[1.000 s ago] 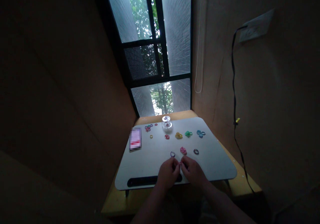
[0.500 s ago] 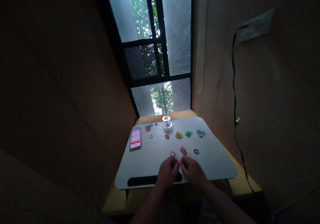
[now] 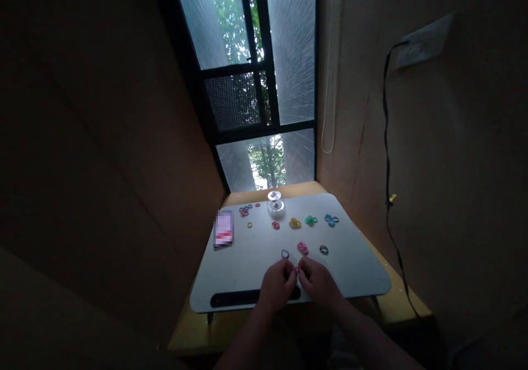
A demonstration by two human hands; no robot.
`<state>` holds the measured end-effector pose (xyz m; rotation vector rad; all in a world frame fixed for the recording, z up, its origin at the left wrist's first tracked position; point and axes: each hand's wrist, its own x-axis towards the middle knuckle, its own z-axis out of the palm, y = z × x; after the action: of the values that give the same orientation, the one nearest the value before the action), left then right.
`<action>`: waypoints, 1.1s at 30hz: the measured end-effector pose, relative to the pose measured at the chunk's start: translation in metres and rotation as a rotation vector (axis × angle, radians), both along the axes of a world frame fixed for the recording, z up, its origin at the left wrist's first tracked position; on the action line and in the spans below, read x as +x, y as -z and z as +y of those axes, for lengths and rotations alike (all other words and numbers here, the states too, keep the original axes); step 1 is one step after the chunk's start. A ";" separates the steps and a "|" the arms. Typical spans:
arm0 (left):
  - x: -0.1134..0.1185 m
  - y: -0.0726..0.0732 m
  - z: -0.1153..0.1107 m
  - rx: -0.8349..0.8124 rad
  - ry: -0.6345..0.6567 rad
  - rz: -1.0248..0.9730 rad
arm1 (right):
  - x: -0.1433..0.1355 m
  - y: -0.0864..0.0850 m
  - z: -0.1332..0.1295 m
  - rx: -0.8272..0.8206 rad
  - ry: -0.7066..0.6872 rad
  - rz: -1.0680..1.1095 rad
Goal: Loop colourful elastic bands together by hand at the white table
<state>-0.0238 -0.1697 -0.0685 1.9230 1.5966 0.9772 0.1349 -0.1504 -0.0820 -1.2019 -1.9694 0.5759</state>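
My left hand (image 3: pixel 280 281) and my right hand (image 3: pixel 317 282) meet over the near part of a white lap table (image 3: pixel 247 265). Both are closed, with fingertips pinching a small pink elastic band (image 3: pixel 296 270) between them; most of it is hidden by the fingers. Just beyond the fingers lie a pale purple band (image 3: pixel 285 254), a pile of pink bands (image 3: pixel 302 248) and a dark multicoloured band (image 3: pixel 324 250). Farther back sit red bands (image 3: pixel 275 225), yellow bands (image 3: pixel 295 223), green bands (image 3: pixel 311 220) and blue bands (image 3: pixel 331 220).
A clear round container (image 3: pixel 276 209) with its lid (image 3: pixel 274 195) stands at the table's back edge. A blurred pink-screened phone-like object (image 3: pixel 224 228) lies at left, near mixed bands (image 3: pixel 245 211) and a single yellow band (image 3: pixel 249 225). A black cable (image 3: pixel 386 139) hangs at right.
Almost nothing differs. Both hands stay together with the pink band pinched between the fingertips, shifted only very slightly.
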 end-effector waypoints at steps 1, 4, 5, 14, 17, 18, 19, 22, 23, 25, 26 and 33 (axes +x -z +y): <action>0.000 0.000 0.000 -0.002 -0.003 -0.011 | 0.000 0.000 0.000 0.000 -0.003 0.004; -0.001 0.000 0.000 -0.013 -0.010 -0.043 | 0.000 -0.001 -0.001 0.002 -0.004 0.004; -0.001 0.000 0.000 -0.014 -0.010 -0.050 | 0.000 -0.002 -0.001 0.003 -0.002 -0.002; -0.002 0.000 0.000 -0.009 -0.004 -0.057 | 0.000 -0.004 -0.002 0.000 0.004 -0.020; -0.001 0.001 -0.001 -0.004 -0.003 -0.027 | 0.000 -0.005 -0.003 -0.018 -0.003 -0.020; 0.000 0.001 -0.001 -0.002 0.003 -0.012 | 0.000 -0.005 -0.003 -0.023 -0.007 -0.015; 0.000 0.001 -0.002 0.002 0.010 0.003 | 0.000 -0.005 -0.003 -0.026 -0.010 -0.008; 0.001 0.000 -0.003 0.016 0.012 0.035 | 0.000 -0.004 -0.002 -0.024 -0.005 0.003; 0.001 0.000 -0.003 0.018 0.010 0.042 | 0.000 -0.003 -0.002 -0.022 -0.002 0.003; 0.001 0.000 -0.003 0.022 0.003 0.049 | 0.000 -0.002 -0.002 -0.020 0.003 0.001; 0.001 0.000 -0.003 0.019 -0.001 0.046 | 0.000 -0.002 -0.002 -0.017 0.002 0.001; -0.001 -0.001 -0.001 0.009 -0.001 -0.049 | 0.000 -0.005 -0.003 -0.008 0.000 -0.007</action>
<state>-0.0244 -0.1708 -0.0676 1.8897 1.5685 1.0256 0.1348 -0.1536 -0.0769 -1.2101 -1.9747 0.5816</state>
